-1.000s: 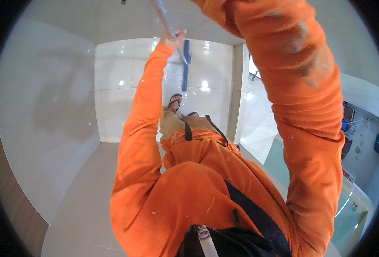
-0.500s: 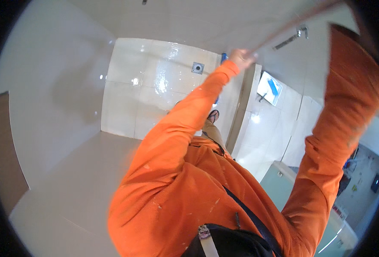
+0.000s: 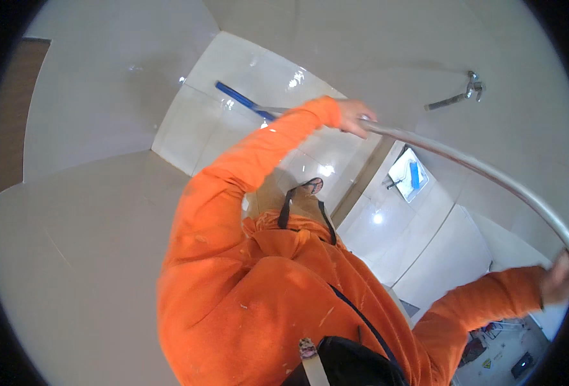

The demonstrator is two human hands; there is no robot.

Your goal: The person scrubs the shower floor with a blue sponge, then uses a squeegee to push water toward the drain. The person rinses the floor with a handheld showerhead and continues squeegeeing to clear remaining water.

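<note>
A floor squeegee with a blue head (image 3: pixel 236 96) rests on the wet tiled floor (image 3: pixel 201 116), and its long metal pole (image 3: pixel 471 164) runs up to the right. Around the pole's middle closes my left hand (image 3: pixel 355 117), arm stretched forward over the floor. My right hand (image 3: pixel 558 281), a little blurred, grips the pole's upper end at the right edge of the view. Behind my left forearm part of the pole is hidden. One sandalled foot (image 3: pixel 313 186) shows below on the tiles.
Plain walls (image 3: pixel 85 244) close in at left and ahead, with a tap and short hose (image 3: pixel 468 90) on the far one. Past a raised sill (image 3: pixel 361 183), a white tray with a blue paint roller (image 3: pixel 416 175) lies on the floor. Clutter (image 3: pixel 490 347) sits at lower right.
The squeegee head has moved out leftward across the floor. My right hand has dropped from high up to lower right, and the pole now slopes down to the right. The view has turned.
</note>
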